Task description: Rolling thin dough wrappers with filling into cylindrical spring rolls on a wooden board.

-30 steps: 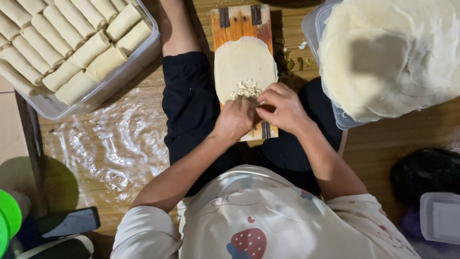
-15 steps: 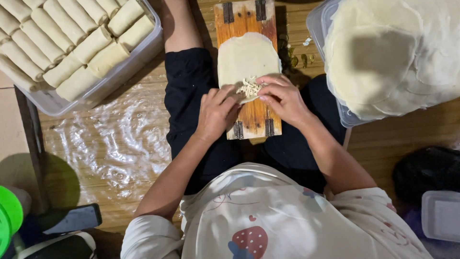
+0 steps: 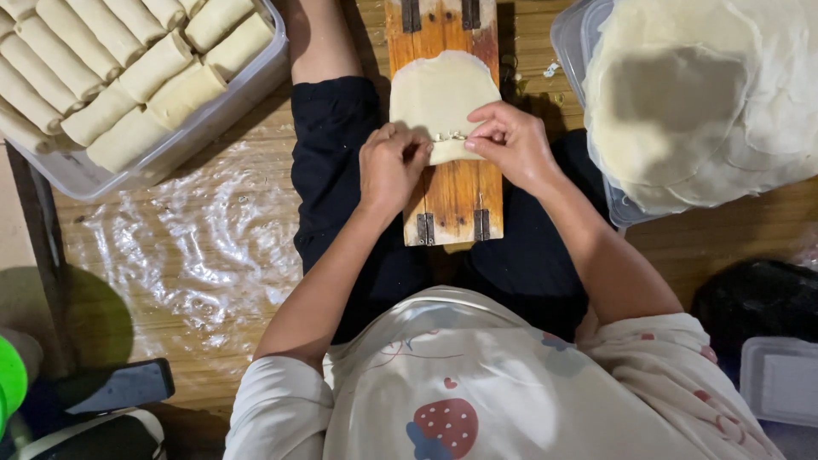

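Both the left hand [image 3: 390, 166] and right hand [image 3: 509, 140] pinch the soft, pale wrapper [image 3: 443, 98], folding its near edge over shredded filling [image 3: 450, 135] on a grooved wooden board [image 3: 456, 196]

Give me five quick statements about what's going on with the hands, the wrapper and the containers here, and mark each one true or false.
1. Both hands, the left hand and the right hand, are on the near edge of the wrapper. True.
2. The wrapper lies on a metal tray. False: it lies on a wooden board across the person's lap.
3. The container on the person's left holds finished rolls. True.
4. The container on the person's right is filled with rolls. False: it holds a stack of flat round wrappers.
5. The wrapper is already rolled up completely. False: only its near edge is folded over the filling; the rest lies flat.
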